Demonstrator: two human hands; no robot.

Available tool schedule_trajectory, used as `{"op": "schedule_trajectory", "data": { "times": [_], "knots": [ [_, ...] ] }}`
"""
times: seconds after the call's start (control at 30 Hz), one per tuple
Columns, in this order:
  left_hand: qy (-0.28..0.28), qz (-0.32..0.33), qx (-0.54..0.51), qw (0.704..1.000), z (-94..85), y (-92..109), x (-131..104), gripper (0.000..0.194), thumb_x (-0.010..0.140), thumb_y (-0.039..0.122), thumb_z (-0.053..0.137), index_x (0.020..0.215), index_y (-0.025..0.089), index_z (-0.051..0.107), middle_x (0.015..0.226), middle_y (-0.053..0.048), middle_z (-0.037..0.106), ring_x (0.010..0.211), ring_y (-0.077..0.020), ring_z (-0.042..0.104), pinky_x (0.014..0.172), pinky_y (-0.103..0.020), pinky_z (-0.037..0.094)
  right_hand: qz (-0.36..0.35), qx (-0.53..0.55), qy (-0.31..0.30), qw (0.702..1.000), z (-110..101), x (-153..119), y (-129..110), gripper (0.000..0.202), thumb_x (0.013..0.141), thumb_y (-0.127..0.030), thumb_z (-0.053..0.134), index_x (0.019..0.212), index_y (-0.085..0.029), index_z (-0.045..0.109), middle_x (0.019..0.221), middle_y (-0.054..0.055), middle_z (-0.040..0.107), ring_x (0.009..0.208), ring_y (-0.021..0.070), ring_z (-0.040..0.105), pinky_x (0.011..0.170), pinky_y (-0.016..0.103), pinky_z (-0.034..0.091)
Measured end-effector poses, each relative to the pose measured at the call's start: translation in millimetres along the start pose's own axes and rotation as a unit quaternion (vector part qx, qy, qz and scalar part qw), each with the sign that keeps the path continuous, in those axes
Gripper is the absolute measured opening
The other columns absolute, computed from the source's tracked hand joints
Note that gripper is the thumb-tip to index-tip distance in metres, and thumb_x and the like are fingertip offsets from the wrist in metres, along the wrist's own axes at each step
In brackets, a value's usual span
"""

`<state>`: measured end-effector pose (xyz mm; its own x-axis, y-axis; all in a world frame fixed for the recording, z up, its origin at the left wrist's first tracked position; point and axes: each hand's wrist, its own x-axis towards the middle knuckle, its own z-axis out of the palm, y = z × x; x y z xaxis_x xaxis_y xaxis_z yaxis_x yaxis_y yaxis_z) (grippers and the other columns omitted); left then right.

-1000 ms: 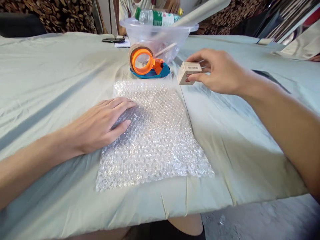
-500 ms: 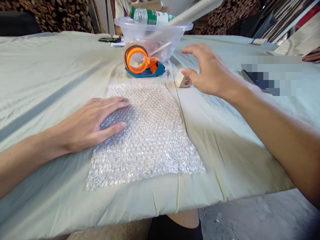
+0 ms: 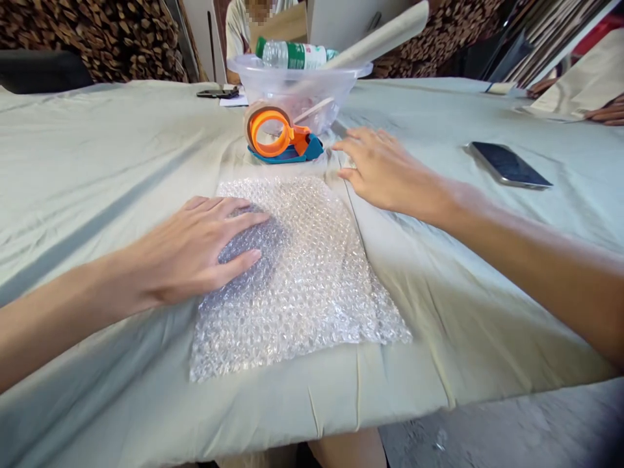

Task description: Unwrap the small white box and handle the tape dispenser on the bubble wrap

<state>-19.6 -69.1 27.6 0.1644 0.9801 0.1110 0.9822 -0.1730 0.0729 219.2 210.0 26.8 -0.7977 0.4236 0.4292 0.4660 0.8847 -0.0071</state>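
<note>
A sheet of bubble wrap [image 3: 302, 273] lies flat on the pale green cloth near the table's front edge. My left hand [image 3: 195, 250] rests palm down on its left part, fingers spread, holding nothing. My right hand [image 3: 383, 170] lies low on the cloth just past the sheet's far right corner, palm down, fingers pointing left toward the tape dispenser [image 3: 277, 133]. The small cardboard box is not visible; the spot where it stood is covered by this hand. The dispenser is orange and blue with a brown tape roll.
A clear plastic bowl [image 3: 297, 81] holding a water bottle [image 3: 292, 55] and a paper roll stands behind the dispenser. A dark phone [image 3: 509, 166] lies to the right, another phone [image 3: 218, 93] at the back. Another person's hand [image 3: 607, 114] rests at the far right edge.
My right hand set the small box down on the cloth, opened above it, then came down over that spot. My left hand stayed on the bubble wrap.
</note>
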Motion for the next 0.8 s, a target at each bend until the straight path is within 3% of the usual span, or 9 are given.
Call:
{"op": "schedule_trajectory", "data": {
  "times": [0.17,0.23,0.37,0.47,0.57,0.6,0.7,0.77,0.8],
  "knots": [
    [0.011,0.006,-0.013,1.000,-8.9,9.1,28.7,0.065,0.108,0.060,0.047,0.148,0.014,0.068,0.164,-0.018,0.065,0.155,-0.0413,0.061,0.131,-0.061,0.046,-0.022,0.078,0.008,0.997,-1.7,50.0,-27.8,0.069,0.102,-0.038,0.066,0.169,-0.032,0.050,0.176,0.007,0.055,0.163,0.0346,0.053,0.140,0.060,0.040],
    [0.011,0.009,-0.030,0.999,-2.6,11.9,32.0,0.063,0.109,0.056,0.048,0.153,0.014,0.063,0.163,-0.017,0.066,0.150,-0.0390,0.065,0.129,-0.059,0.049,0.014,0.115,-0.029,0.993,4.3,74.3,-32.4,0.082,0.097,-0.038,0.073,0.173,-0.031,0.043,0.181,0.008,0.050,0.167,0.0355,0.049,0.140,0.058,0.039],
    [0.057,0.011,-0.063,0.996,17.7,14.7,26.5,0.059,0.114,0.054,0.042,0.157,0.019,0.062,0.172,-0.014,0.060,0.156,-0.0363,0.060,0.132,-0.059,0.047,0.031,0.141,-0.076,0.987,16.7,110.3,-28.0,0.091,0.086,-0.037,0.086,0.168,-0.025,0.049,0.170,0.013,0.062,0.156,0.0403,0.059,0.132,0.059,0.048],
    [0.089,0.009,-0.083,0.993,25.4,14.6,22.4,0.058,0.114,0.056,0.043,0.156,0.020,0.063,0.170,-0.012,0.062,0.158,-0.0341,0.059,0.135,-0.057,0.046,0.030,0.159,-0.078,0.984,20.8,124.3,-19.3,0.073,0.084,-0.039,0.088,0.153,-0.030,0.063,0.156,0.008,0.073,0.143,0.0382,0.068,0.123,0.058,0.055],
    [0.079,-0.017,-0.085,0.993,22.8,14.7,22.4,0.062,0.110,0.059,0.047,0.155,0.021,0.066,0.176,-0.015,0.055,0.164,-0.0383,0.053,0.136,-0.062,0.044,0.029,0.185,-0.074,0.979,22.8,132.8,-11.0,0.034,0.085,-0.048,0.088,0.112,-0.033,0.074,0.127,0.005,0.082,0.121,0.0358,0.073,0.113,0.060,0.059],
    [0.070,-0.029,-0.084,0.994,20.8,14.8,23.0,0.065,0.108,0.061,0.048,0.156,0.020,0.065,0.178,-0.017,0.051,0.168,-0.0404,0.048,0.137,-0.064,0.043,0.030,0.196,-0.071,0.978,22.5,134.8,-9.3,0.031,0.083,-0.053,0.090,0.099,-0.033,0.072,0.116,0.004,0.082,0.113,0.0341,0.073,0.110,0.060,0.060],
    [0.039,-0.055,-0.088,0.994,15.8,15.3,25.5,0.079,0.104,0.067,0.048,0.162,0.014,0.055,0.179,-0.021,0.049,0.172,-0.0439,0.040,0.140,-0.069,0.037,0.037,0.235,-0.019,0.971,12.4,134.5,-10.8,0.059,0.063,-0.069,0.104,0.084,-0.032,0.063,0.094,-0.002,0.076,0.090,0.0247,0.066,0.102,0.058,0.063],
    [0.030,-0.060,-0.089,0.994,14.7,15.2,26.7,0.086,0.104,0.070,0.046,0.165,0.010,0.050,0.178,-0.021,0.051,0.172,-0.0436,0.040,0.142,-0.069,0.033,0.036,0.263,0.032,0.964,-5.3,124.7,-18.5,0.078,0.047,-0.075,0.110,0.088,-0.030,0.061,0.092,-0.004,0.073,0.087,0.0186,0.059,0.103,0.054,0.063],
    [0.026,-0.061,-0.089,0.994,14.8,15.0,26.9,0.088,0.103,0.071,0.046,0.166,0.010,0.048,0.179,-0.021,0.050,0.173,-0.0433,0.039,0.144,-0.068,0.030,0.028,0.271,0.046,0.961,-16.9,116.1,-24.2,0.081,0.048,-0.079,0.108,0.093,-0.028,0.062,0.097,-0.004,0.073,0.090,0.0175,0.060,0.106,0.052,0.063]
  ]
}}
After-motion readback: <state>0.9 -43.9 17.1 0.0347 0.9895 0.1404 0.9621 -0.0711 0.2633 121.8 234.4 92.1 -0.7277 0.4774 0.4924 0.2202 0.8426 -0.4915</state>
